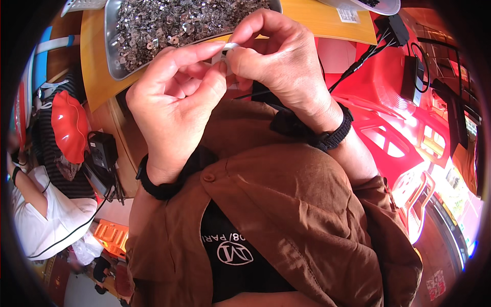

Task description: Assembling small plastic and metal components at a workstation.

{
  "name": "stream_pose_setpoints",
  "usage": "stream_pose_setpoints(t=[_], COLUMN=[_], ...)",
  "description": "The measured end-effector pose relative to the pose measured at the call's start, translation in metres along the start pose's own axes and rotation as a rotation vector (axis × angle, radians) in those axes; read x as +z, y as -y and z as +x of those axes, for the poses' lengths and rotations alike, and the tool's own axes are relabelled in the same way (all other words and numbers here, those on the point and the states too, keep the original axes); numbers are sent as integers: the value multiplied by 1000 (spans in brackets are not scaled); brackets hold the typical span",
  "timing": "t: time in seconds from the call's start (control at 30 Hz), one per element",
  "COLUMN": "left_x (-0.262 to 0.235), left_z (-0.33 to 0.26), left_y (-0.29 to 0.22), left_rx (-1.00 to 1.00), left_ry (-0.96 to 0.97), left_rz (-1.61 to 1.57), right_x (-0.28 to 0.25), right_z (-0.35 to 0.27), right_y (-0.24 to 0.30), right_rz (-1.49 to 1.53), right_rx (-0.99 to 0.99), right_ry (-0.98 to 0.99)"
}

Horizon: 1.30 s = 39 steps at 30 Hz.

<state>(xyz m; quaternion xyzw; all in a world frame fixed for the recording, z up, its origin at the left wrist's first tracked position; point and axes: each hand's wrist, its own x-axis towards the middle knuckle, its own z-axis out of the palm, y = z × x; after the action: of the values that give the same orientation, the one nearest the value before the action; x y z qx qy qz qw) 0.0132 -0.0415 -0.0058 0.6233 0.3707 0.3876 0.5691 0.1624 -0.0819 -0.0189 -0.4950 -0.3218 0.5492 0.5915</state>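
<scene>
In front of my chest, my left hand (176,97) and my right hand (281,64) meet fingertip to fingertip. Between them is a small white curved plastic piece (231,46), pinched by the thumb and index finger of each hand. Fingers cover most of it, so its full shape is hidden. Just beyond my hands stands a metal tray (110,51), heaped with many small shiny metal pieces (174,33). Both wrists carry a black band.
The tray rests on a yellow-brown tabletop (94,84). A white bowl (386,6) sits at the far right. Red plastic chairs (383,138) and black cables (358,64) are on the right. At left are a red scalloped object (69,128), a black power adapter (103,148) and another person's white clothing (61,215).
</scene>
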Motion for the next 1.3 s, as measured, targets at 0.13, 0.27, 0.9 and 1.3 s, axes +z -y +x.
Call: stream_pose_setpoints(t=[0.13, 0.27, 0.9, 1.3], left_x=[-3, -5, -7, -2], left_z=[1, 3, 3, 5], left_y=[6, 1, 0, 0], left_rx=[21, -94, -28, -9], left_ry=[28, -1, 36, -43], left_rz=[-13, -87, -98, 9], right_x=[-2, -8, -2, 5], right_z=[2, 2, -5, -7], right_y=[0, -9, 2, 3], right_rz=[14, 130, -61, -99], right_rx=[56, -22, -88, -93], right_ry=[42, 81, 66, -48])
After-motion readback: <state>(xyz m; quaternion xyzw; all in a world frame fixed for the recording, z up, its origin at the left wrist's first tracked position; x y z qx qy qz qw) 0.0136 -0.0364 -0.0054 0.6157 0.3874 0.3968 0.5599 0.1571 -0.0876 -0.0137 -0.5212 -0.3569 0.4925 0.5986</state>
